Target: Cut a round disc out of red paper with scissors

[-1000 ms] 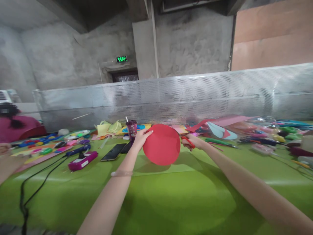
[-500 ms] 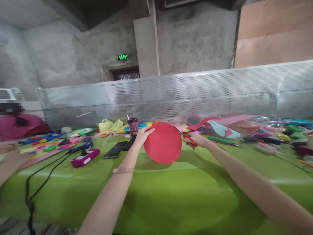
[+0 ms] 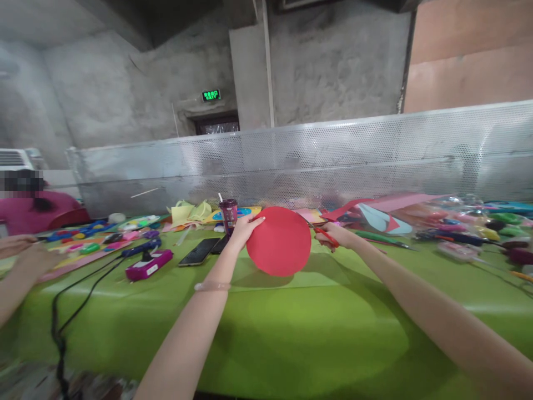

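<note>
above a green-covered table (image 3: 316, 339), a red disc (image 3: 278, 241) is held face toward the camera between two bare hands, seen on the head-camera feed i follow from a distance. the left hand (image 3: 245, 230) pinches it at the upper left edge, thumb laid on the near face, so that nearly the whole disc lies to that hand's right. the right hand (image 3: 341, 236), just beyond the opposite edge, is curled around the red handles of a pair of scissors (image 3: 330, 237), the blades pointing at the disc's upper right rim.

hidden behind the disc are the left hand's other fingers; i cannot tell how they are spread. the blade tips are too small for me to say whether they are parted or touch the rim. the disc covers one end of a blue-and-yellow sheet (image 3: 249, 211), while the left hand screens the foot of a purple cup (image 3: 229, 214). both forearms are cut off by the frame. at far left, a co-worker's hands (image 3: 39, 258) are blurred, and i cannot make out what they hold.
</note>
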A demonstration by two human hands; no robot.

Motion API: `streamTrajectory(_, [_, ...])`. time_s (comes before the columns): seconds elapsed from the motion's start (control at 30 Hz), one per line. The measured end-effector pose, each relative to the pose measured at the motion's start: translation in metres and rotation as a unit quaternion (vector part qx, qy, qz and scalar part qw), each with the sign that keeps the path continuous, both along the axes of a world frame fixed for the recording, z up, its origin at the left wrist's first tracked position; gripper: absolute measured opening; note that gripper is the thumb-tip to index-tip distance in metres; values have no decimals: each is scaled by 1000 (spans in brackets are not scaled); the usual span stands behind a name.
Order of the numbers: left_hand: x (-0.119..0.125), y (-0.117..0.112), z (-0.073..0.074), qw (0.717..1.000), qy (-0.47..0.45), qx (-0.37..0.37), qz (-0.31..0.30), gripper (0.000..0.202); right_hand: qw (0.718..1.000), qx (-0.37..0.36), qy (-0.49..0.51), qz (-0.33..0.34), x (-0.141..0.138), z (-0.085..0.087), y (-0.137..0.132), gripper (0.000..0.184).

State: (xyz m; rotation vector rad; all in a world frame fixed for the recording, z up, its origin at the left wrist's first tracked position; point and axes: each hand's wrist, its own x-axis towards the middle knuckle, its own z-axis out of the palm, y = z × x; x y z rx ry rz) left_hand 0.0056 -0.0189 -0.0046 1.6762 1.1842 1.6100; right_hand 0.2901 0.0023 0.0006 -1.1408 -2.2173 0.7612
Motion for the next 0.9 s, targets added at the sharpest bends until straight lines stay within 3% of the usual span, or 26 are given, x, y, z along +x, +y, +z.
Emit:
streamTrajectory(0.43, [-5,2,0,999,-12,-39,23,30,999,18,-26,-25,-1,3,-4,21])
streamTrajectory(0.7, [7,-2,-6,989,50,-83,-113,29,998,37,-4,-48,-1,5,-3,26])
streamTrajectory(0.9, [20,-4,-10,972,89,-109,-187,34,994,52,92,-40,-16,3,-8,26])
